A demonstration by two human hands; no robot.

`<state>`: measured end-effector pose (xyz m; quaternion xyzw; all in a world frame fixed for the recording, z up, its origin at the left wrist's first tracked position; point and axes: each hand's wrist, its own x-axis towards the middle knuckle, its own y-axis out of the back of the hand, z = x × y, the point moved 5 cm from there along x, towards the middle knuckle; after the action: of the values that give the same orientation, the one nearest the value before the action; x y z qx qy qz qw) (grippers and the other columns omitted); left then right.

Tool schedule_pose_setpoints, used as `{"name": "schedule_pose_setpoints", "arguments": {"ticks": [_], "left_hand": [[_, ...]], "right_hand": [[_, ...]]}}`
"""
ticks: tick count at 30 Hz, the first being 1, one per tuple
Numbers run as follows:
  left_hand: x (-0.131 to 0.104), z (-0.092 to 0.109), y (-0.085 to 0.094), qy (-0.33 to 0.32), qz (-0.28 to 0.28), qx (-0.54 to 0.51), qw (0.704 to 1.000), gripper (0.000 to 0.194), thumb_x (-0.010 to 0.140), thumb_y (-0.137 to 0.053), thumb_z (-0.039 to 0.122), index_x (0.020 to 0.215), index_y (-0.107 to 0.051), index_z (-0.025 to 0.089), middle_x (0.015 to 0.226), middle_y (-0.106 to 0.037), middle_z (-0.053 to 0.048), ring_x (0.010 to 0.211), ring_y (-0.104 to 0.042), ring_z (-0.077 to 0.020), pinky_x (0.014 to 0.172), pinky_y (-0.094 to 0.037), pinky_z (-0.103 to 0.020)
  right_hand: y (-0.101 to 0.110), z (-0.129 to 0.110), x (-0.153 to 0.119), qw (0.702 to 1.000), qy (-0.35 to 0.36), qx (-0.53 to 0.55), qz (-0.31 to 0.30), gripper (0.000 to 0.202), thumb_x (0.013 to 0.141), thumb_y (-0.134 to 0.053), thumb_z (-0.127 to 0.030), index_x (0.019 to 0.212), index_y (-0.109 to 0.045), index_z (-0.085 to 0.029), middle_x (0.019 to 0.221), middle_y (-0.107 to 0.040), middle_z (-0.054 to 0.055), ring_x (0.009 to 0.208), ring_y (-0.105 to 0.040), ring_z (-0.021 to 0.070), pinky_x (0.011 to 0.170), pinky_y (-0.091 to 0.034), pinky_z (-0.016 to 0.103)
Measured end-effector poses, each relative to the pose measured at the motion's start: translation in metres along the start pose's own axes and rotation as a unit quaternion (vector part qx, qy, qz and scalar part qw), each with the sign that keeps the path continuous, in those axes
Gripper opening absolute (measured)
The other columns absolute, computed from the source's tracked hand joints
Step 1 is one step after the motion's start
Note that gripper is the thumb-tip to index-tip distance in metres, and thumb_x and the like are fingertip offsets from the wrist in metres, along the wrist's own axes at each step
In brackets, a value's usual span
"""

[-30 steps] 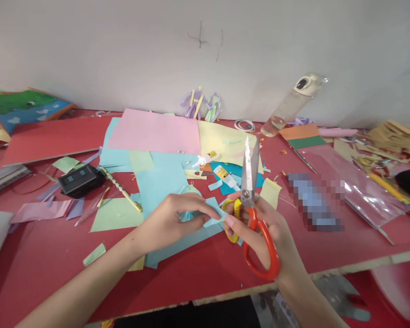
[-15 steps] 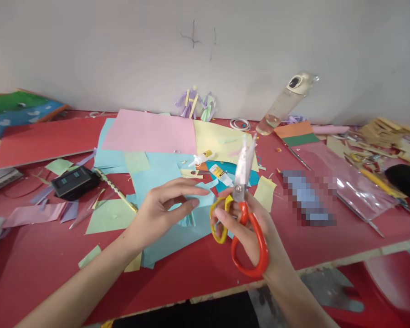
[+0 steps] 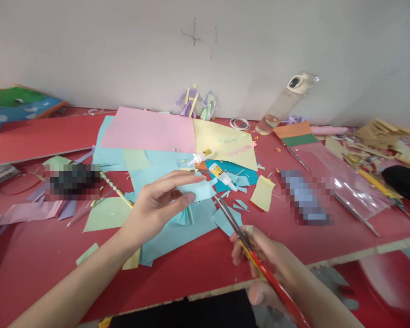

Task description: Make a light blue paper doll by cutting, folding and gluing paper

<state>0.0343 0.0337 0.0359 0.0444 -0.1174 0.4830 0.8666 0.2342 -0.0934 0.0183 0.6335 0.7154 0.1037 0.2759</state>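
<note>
My left hand [image 3: 152, 205] pinches a small light blue paper piece [image 3: 203, 190] between thumb and fingers, above the blue sheets. In my right hand [image 3: 271, 255] are scissors [image 3: 237, 228] with red and yellow handles. Their blades point up and left, with the tips close to the paper's right end; whether they touch it I cannot tell. Below my left fingers lies a pleated blue paper piece [image 3: 187, 216], partly hidden. Two small glue bottles, one yellow-labelled [image 3: 222, 176] and one white-nozzled [image 3: 202, 157], lie just beyond the paper.
Blue paper scraps [image 3: 241, 205] lie near the scissors. Pink paper [image 3: 150, 130] and yellow paper [image 3: 225, 139] spread toward the wall. Two paper figures [image 3: 191, 101] lean there, beside a tilted water bottle [image 3: 283, 107]. A patterned pencil [image 3: 118, 189] lies left, a pink plastic sleeve [image 3: 355, 182] right.
My right hand has turned the scissors from upright to slanting, bringing the tips down toward the paper's right end. The blue paper in my left hand now shows more fully.
</note>
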Motion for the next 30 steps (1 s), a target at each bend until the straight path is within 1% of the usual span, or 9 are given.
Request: {"name": "schedule_pose_setpoints", "arguments": {"ticks": [4, 7, 10, 14, 18, 21, 23, 26, 30], "left_hand": [[-0.001, -0.001, -0.004, 0.003, -0.017, 0.017, 1.000, 0.031, 0.091, -0.061, 0.015, 0.116, -0.071, 0.031, 0.122, -0.064, -0.006, 0.112, -0.058, -0.0218, 0.077, -0.055, -0.028], [-0.003, -0.003, -0.006, 0.019, -0.033, 0.029, 0.999, 0.034, 0.091, -0.062, 0.018, 0.121, -0.068, 0.032, 0.125, -0.063, -0.006, 0.105, -0.060, -0.0207, 0.072, -0.054, -0.027], [-0.003, -0.004, -0.007, 0.037, -0.039, 0.031, 0.998, 0.037, 0.091, -0.063, 0.019, 0.125, -0.065, 0.033, 0.131, -0.062, -0.006, 0.093, -0.059, -0.0172, 0.065, -0.052, -0.025], [-0.001, 0.000, -0.008, 0.032, -0.042, 0.019, 0.998, 0.045, 0.090, -0.063, 0.017, 0.133, -0.059, 0.032, 0.146, -0.049, -0.006, 0.077, -0.051, -0.0111, 0.064, -0.050, -0.024], [0.000, 0.000, -0.008, 0.059, -0.043, 0.022, 0.997, 0.050, 0.089, -0.065, 0.016, 0.136, -0.055, 0.028, 0.137, -0.056, -0.008, 0.070, -0.046, -0.0095, 0.063, -0.048, -0.024], [0.000, 0.000, -0.010, 0.054, -0.046, 0.008, 0.997, 0.048, 0.089, -0.064, 0.014, 0.134, -0.056, 0.028, 0.139, -0.054, -0.007, 0.071, -0.048, -0.0091, 0.061, -0.048, -0.023], [-0.001, 0.000, -0.010, 0.054, -0.045, 0.009, 0.998, 0.048, 0.088, -0.064, 0.014, 0.134, -0.056, 0.028, 0.140, -0.054, -0.007, 0.072, -0.048, -0.0093, 0.061, -0.048, -0.023], [-0.001, 0.001, -0.010, 0.050, -0.040, 0.022, 0.998, 0.048, 0.089, -0.064, 0.014, 0.133, -0.056, 0.028, 0.140, -0.054, -0.008, 0.074, -0.049, -0.0099, 0.064, -0.049, -0.024], [0.000, 0.003, -0.010, 0.039, -0.040, 0.033, 0.998, 0.047, 0.089, -0.063, 0.013, 0.133, -0.057, 0.028, 0.142, -0.052, -0.008, 0.075, -0.049, -0.0100, 0.065, -0.049, -0.024]], "right_hand": [[-0.005, -0.004, 0.003, 0.997, -0.027, 0.048, -0.057, 0.076, 0.057, -0.072, -0.078, 0.107, -0.057, -0.023, 0.083, -0.067, 0.005, 0.072, -0.064, 0.0203, 0.056, -0.048, 0.024], [-0.004, -0.010, 0.006, 0.996, -0.031, 0.056, -0.069, 0.071, 0.061, -0.074, -0.073, 0.107, -0.057, -0.022, 0.085, -0.066, 0.005, 0.075, -0.064, 0.0201, 0.062, -0.050, 0.025], [-0.004, -0.015, 0.007, 0.995, -0.034, 0.061, -0.077, 0.069, 0.064, -0.072, -0.073, 0.109, -0.056, -0.022, 0.085, -0.065, 0.004, 0.073, -0.062, 0.0180, 0.063, -0.049, 0.024], [-0.005, -0.017, 0.008, 0.995, -0.041, 0.060, -0.068, 0.072, 0.065, -0.066, -0.077, 0.109, -0.055, -0.022, 0.082, -0.062, 0.002, 0.065, -0.056, 0.0143, 0.058, -0.045, 0.022], [-0.007, -0.014, 0.010, 0.995, -0.041, 0.064, -0.066, 0.075, 0.064, -0.061, -0.082, 0.108, -0.054, -0.022, 0.081, -0.060, 0.002, 0.067, -0.057, 0.0154, 0.059, -0.045, 0.023], [-0.008, -0.012, 0.009, 0.994, -0.046, 0.072, -0.063, 0.078, 0.063, -0.058, -0.086, 0.107, -0.053, -0.022, 0.081, -0.059, 0.002, 0.066, -0.056, 0.0159, 0.058, -0.046, 0.025], [-0.008, -0.013, 0.008, 0.994, -0.048, 0.074, -0.059, 0.076, 0.064, -0.059, -0.085, 0.107, -0.054, -0.023, 0.080, -0.059, 0.002, 0.066, -0.055, 0.0160, 0.057, -0.046, 0.025], [-0.006, -0.015, 0.008, 0.996, -0.040, 0.070, -0.045, 0.068, 0.067, -0.066, -0.077, 0.107, -0.056, -0.022, 0.076, -0.059, 0.001, 0.065, -0.054, 0.0157, 0.055, -0.046, 0.023], [-0.003, -0.014, 0.008, 0.999, -0.020, 0.043, -0.026, 0.062, 0.069, -0.069, -0.072, 0.104, -0.059, -0.021, 0.071, -0.058, 0.000, 0.057, -0.051, 0.0127, 0.049, -0.042, 0.021]]}}
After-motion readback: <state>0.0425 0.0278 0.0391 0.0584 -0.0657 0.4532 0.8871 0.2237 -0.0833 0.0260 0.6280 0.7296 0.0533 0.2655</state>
